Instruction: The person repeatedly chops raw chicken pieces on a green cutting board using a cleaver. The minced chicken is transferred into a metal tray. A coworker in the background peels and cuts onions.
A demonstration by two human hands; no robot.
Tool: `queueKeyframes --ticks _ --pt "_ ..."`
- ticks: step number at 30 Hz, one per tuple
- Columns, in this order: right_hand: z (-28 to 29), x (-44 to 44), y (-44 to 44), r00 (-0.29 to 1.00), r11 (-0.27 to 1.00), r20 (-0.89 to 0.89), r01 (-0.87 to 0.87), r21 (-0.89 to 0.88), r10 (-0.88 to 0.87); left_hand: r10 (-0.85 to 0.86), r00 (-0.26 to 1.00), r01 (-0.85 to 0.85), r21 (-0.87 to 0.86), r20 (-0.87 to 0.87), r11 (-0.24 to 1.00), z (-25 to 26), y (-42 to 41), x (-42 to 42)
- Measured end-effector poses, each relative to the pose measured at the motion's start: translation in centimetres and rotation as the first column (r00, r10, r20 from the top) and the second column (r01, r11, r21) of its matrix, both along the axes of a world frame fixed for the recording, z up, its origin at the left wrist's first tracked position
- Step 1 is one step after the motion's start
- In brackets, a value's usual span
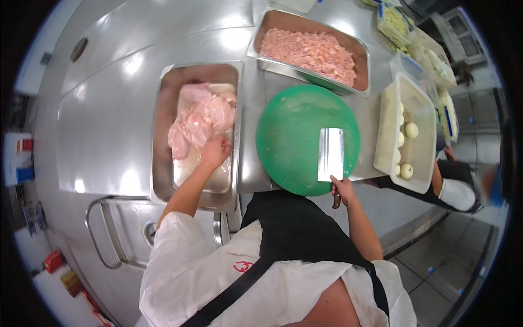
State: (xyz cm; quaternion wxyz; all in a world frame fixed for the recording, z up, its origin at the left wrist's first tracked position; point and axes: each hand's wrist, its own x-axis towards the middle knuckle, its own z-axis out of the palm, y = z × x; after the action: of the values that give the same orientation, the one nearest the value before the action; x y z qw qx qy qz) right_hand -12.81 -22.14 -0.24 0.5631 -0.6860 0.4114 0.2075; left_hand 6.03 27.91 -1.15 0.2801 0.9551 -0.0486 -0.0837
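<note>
My right hand (pixel 344 189) grips the wooden handle of a Chinese cleaver (pixel 331 153). Its broad steel blade lies flat over the right part of a round green cutting board (pixel 294 131). My left hand (pixel 216 150) is down inside a deep stainless steel pan (pixel 239 163), its fingers curled beside raw chicken pieces (pixel 200 122). Whether those fingers hold a scrap of meat is hidden. The chicken lies in a heap in the pan's far half, with wet liquid around it.
Behind the board, a second steel pan (pixel 286 70) holds chopped or minced raw meat (pixel 308 53). To the right, a white plastic basket (pixel 382 135) contains several peeled onions (pixel 411 131). Bagged vegetables (pixel 394 24) lie at the far right. Another person (pixel 453 184) stands beyond the basket.
</note>
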Motion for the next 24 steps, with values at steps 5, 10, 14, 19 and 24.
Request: queueKeyframes --ticks 5,10,14,19,24 --pt "1.1 0.2 -0.2 0.999 1.0 0.033 -0.004 -0.023 0.004 0.068 0.997 -0.049 -0.351 0.04 0.935 9.1 -5.8 8.6" --pt "-0.1 1.0 -0.6 0.999 1.0 0.045 -0.009 -0.022 0.01 -0.204 0.947 0.322 -0.714 0.249 0.621 15.5 -16.1 21.5" --pt "0.5 -0.1 0.6 0.997 0.998 0.048 0.06 -0.019 -0.059 -0.322 0.794 0.513 -0.283 0.516 0.81 17.9 -15.7 27.8" --pt "-0.2 0.1 1.6 0.993 0.995 0.077 0.088 -0.046 -0.085 0.086 0.995 -0.094 -0.767 -0.051 0.635 11.5 -2.4 27.7" --pt "0.4 1.1 1.5 0.998 1.0 0.051 0.028 -0.003 -0.028 -0.185 0.982 0.187 -0.248 0.03 0.951 -3.3 6.0 17.5"
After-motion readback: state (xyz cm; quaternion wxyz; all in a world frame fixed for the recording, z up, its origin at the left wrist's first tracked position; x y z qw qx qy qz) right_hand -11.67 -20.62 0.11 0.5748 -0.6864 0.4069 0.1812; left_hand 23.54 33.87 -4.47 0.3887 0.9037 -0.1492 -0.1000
